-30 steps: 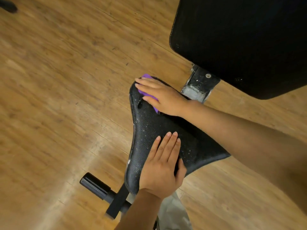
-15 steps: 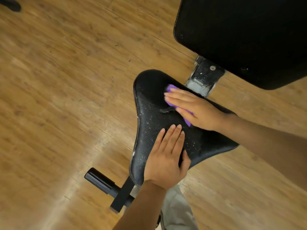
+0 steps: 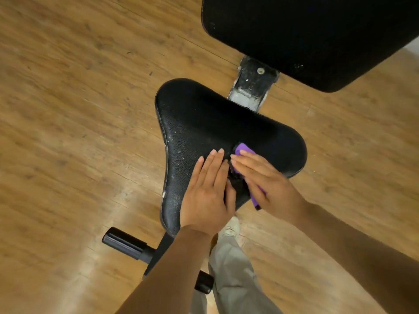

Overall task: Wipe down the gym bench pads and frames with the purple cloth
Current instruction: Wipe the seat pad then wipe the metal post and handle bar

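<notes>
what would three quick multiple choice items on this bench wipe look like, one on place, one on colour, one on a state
1. Where is the cloth?
A. on the floor
B. under the right hand on the seat pad
C. on the back pad

2. What colour is the cloth?
A. purple
B. yellow
C. white

3. How does the left hand lie?
A. curled round the foot roller
B. lifted off the bench
C. flat on the seat pad, fingers straight

Answers: 1 B, purple shows past the right hand's fingertips and palm; 2 A, its exposed edges are purple; 3 C, the palm rests on the pad's near end.
</notes>
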